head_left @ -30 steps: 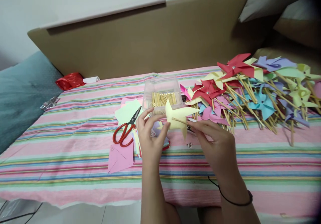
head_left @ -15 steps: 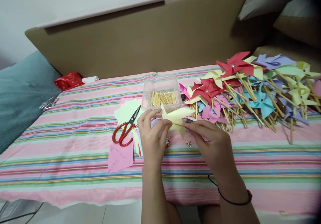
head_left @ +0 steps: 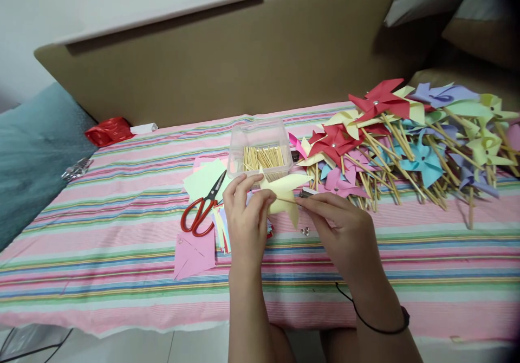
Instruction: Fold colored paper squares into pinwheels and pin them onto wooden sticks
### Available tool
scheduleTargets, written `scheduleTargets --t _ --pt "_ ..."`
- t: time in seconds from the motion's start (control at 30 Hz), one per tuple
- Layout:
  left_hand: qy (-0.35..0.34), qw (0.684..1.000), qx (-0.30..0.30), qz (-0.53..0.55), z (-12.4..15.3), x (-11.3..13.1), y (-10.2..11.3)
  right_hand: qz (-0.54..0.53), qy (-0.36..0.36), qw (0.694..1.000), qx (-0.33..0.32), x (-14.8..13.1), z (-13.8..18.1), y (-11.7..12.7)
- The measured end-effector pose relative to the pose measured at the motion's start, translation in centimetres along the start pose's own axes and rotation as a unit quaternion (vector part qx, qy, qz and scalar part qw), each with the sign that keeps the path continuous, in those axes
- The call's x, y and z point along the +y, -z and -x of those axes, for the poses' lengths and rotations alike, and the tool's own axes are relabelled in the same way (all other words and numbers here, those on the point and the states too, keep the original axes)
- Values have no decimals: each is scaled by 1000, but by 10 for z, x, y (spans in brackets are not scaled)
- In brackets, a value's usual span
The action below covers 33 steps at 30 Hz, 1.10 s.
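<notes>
Pinched in my left hand (head_left: 247, 219) is a pale yellow paper pinwheel (head_left: 287, 185), its blades pointing up, right and down. My right hand (head_left: 345, 227) grips the end of a thin wooden stick (head_left: 286, 198) that runs leftward behind my left fingertips, against the pinwheel. The join between stick and paper is hidden by my left fingers. Small shiny fasteners (head_left: 304, 231) lie on the cloth between my hands. Just beyond my hands stands a clear plastic box (head_left: 260, 130) holding many short wooden sticks (head_left: 264, 157).
Red-handled scissors (head_left: 200, 216) rest on pale green paper sheets (head_left: 203, 181), beside paper strips (head_left: 221, 230) and a cut pink square (head_left: 195, 254). Finished pinwheels (head_left: 382, 103) pile up at the right. A red plastic bag (head_left: 109, 131) sits far left on the striped cloth (head_left: 122, 233).
My left fingertips have shifted slightly on the pinwheel and stick. The whole view has moved a little; my right hand keeps its hold on the stick.
</notes>
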State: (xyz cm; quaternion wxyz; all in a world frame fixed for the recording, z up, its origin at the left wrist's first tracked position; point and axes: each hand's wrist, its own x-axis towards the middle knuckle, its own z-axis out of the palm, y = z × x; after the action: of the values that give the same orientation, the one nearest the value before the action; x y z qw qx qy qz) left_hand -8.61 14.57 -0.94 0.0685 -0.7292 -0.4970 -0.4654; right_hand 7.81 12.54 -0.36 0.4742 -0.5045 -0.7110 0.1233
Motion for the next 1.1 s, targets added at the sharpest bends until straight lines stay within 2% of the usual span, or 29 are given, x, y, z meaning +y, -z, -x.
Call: scheduleTargets --t 0.43,0.9,1.1 --pt "10 1000 27 0 0 1 -5 14 8 1000 10 -4 0 0" --pt "3 1000 -11 -22 -1 5 -4 15 4 1000 16 -8 0 -2" --pt "-5 1000 -7 -28 -1 4 -6 13 5 1000 24 -7 0 -2"
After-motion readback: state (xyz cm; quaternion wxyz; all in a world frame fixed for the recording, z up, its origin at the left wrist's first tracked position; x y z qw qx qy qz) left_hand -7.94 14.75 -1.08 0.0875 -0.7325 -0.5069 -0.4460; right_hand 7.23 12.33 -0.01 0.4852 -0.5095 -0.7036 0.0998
